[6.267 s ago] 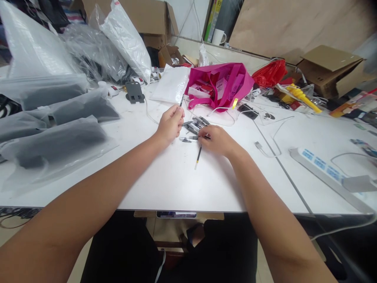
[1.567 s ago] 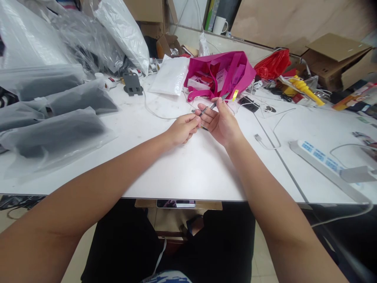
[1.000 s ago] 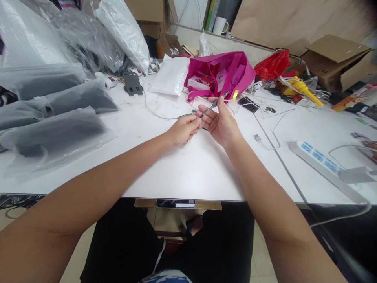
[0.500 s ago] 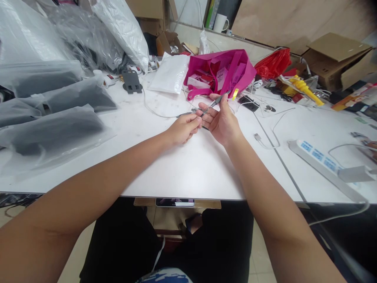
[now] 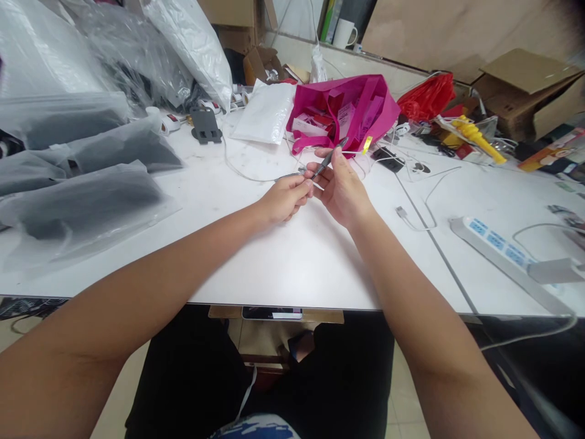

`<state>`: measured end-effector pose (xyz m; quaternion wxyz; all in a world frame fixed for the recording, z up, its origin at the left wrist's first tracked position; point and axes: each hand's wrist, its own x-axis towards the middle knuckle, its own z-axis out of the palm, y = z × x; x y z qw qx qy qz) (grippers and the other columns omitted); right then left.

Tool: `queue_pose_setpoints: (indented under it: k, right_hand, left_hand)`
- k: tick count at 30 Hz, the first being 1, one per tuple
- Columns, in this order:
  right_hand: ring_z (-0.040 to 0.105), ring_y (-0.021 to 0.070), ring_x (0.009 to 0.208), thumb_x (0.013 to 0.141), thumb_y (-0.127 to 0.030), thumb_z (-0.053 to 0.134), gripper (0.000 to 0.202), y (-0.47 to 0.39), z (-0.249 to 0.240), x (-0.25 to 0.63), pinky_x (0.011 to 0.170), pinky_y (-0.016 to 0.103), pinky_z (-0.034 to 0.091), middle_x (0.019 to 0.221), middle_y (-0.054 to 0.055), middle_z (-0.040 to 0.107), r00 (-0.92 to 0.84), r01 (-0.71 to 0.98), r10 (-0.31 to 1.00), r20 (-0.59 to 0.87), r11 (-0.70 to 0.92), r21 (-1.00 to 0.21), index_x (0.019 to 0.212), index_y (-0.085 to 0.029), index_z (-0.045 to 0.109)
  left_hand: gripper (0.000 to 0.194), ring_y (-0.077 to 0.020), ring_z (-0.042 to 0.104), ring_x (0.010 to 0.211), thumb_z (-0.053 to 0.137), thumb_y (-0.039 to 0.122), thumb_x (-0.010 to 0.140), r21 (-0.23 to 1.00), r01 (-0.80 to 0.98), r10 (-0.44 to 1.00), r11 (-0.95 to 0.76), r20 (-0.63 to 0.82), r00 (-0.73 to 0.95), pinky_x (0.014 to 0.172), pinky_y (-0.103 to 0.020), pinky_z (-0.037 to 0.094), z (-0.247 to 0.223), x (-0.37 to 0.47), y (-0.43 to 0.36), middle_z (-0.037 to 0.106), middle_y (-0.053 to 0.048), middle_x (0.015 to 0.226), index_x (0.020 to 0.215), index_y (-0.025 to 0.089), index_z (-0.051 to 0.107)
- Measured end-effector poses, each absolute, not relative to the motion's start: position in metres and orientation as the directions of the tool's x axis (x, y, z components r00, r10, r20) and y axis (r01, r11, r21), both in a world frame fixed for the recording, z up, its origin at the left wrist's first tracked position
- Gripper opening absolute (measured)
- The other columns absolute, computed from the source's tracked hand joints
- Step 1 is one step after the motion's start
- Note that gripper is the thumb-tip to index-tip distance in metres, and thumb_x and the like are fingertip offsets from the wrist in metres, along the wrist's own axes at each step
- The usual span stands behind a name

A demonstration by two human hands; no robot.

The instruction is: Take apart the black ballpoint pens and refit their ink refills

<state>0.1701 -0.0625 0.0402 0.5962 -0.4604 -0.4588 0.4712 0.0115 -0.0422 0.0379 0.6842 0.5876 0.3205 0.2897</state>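
Observation:
Both my hands meet over the white table (image 5: 292,256), in front of the pink bag (image 5: 381,119). My right hand (image 5: 345,189) is turned palm inward, its thumb and fingers around a slim dark-grey pen-like thing (image 5: 323,166). That thing slants down toward my left hand (image 5: 286,198), whose thumb and fingers are pinched together. A thin pale tip shows by the left fingertips; what exactly they grip is hidden. Another thin grey piece (image 5: 287,176) sticks out behind the left hand. A white cable with a yellow tag (image 5: 367,144) runs just behind the right hand.
Frosted bags with dark contents (image 5: 86,198) lie at the left. A dark stand (image 5: 206,125) and a white padded envelope (image 5: 265,113) are behind. At the right are a USB cable (image 5: 418,222) and a white power strip (image 5: 503,256). The table edge runs near my lap.
My right thumb and fingers have curled in more, and the dark-grey thing has shifted slightly left and down. The left hand stays nearly where it was.

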Motion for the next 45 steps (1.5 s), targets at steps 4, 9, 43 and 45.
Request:
queue_pose_setpoints:
  k: [4, 9, 43, 45]
  right_hand:
    - [0.071, 0.0201, 0.103, 0.084, -0.084, 0.069, 0.056, -0.062, 0.036, 0.167, 0.080, 0.033, 0.061, 0.106, 0.002, 0.075, 0.100, -0.135, 0.987, 0.127, 0.140, -0.981, 0.106, -0.033, 0.068]
    - [0.069, 0.0183, 0.094, 0.082, -0.081, 0.074, 0.055, -0.062, 0.033, 0.166, 0.081, 0.033, 0.061, 0.099, 0.001, 0.073, 0.076, -0.132, 0.991, 0.112, 0.122, -0.984, 0.107, -0.032, 0.071]
    - [0.067, 0.0161, 0.083, 0.070, -0.068, 0.091, 0.054, -0.060, 0.030, 0.165, 0.078, 0.032, 0.062, 0.075, -0.002, 0.062, 0.174, -0.097, 0.979, 0.106, 0.124, -0.987, 0.074, -0.025, 0.060]
    - [0.068, 0.0163, 0.084, 0.073, -0.071, 0.088, 0.051, -0.060, 0.032, 0.165, 0.077, 0.031, 0.062, 0.080, -0.001, 0.065, 0.162, -0.108, 0.982, 0.099, 0.118, -0.987, 0.080, -0.026, 0.065]
  left_hand:
    - [0.030, -0.0045, 0.021, 0.041, 0.043, 0.034, 0.111, 0.992, -0.035, 0.768, 0.118, -0.069, 0.637, 0.040, -0.019, 0.015, 0.035, 0.011, -0.040, 0.027, 0.009, 0.062, 0.084, 0.021, 0.048]
    - [0.032, -0.0046, 0.020, 0.041, 0.040, 0.034, 0.112, 0.990, -0.058, 0.774, 0.131, -0.066, 0.630, 0.040, -0.018, 0.015, 0.036, 0.011, -0.040, 0.027, 0.009, 0.061, 0.083, 0.021, 0.047]
    - [0.018, -0.0067, 0.032, 0.051, 0.050, 0.021, 0.107, 0.989, -0.052, 0.827, -0.139, 0.145, 0.543, 0.052, -0.022, 0.025, 0.028, 0.014, -0.038, 0.043, 0.008, 0.063, 0.089, 0.021, 0.047]
    - [0.022, -0.0060, 0.031, 0.050, 0.047, 0.022, 0.108, 0.994, -0.070, 0.827, -0.085, 0.110, 0.552, 0.051, -0.021, 0.024, 0.031, 0.014, -0.039, 0.041, 0.008, 0.064, 0.086, 0.021, 0.046]
